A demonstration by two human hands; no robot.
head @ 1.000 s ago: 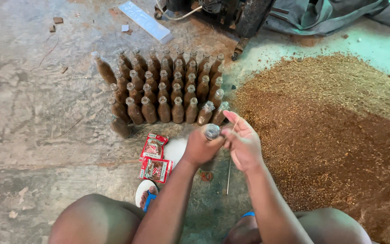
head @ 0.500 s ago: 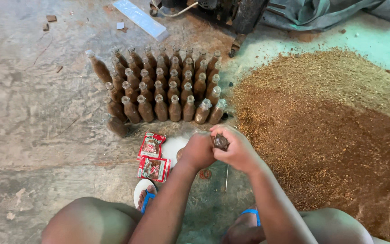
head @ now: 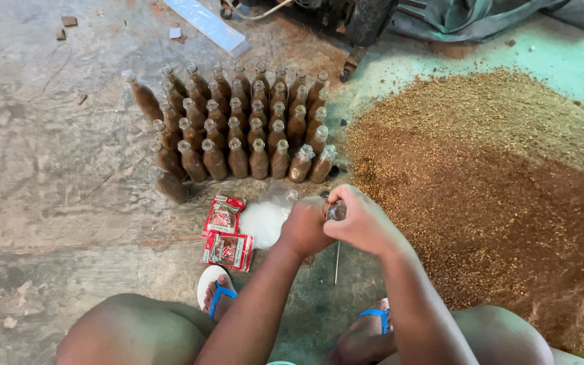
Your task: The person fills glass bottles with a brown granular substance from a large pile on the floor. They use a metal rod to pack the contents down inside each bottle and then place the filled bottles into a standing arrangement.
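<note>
A person squats on a concrete floor with a block of small glass bottles standing in rows ahead of the knees. Nearly all of these appear already packed with brown, sawdust-like material. One bottle at the far-left corner of the block leans outward, and another stands slightly apart at the near-left corner. A wide heap of the same brown material covers the floor to the right and looks far from used up, so the work seems well advanced on the standing batch while plenty of loose material remains.

One more bottle is held between the hands just in front of the near edge of the block, with only its glassy top showing. The left hand is closed around its lower part, hiding the body. The right hand is curled over the top from the right, fingers bent and pressed at the mouth. Whether it is pushing material in or plugging the opening cannot be told.

Beside the left hand lie two red printed sachets and a clear bag of white stuff. A thin stick lies on the floor under the forearms.
</note>
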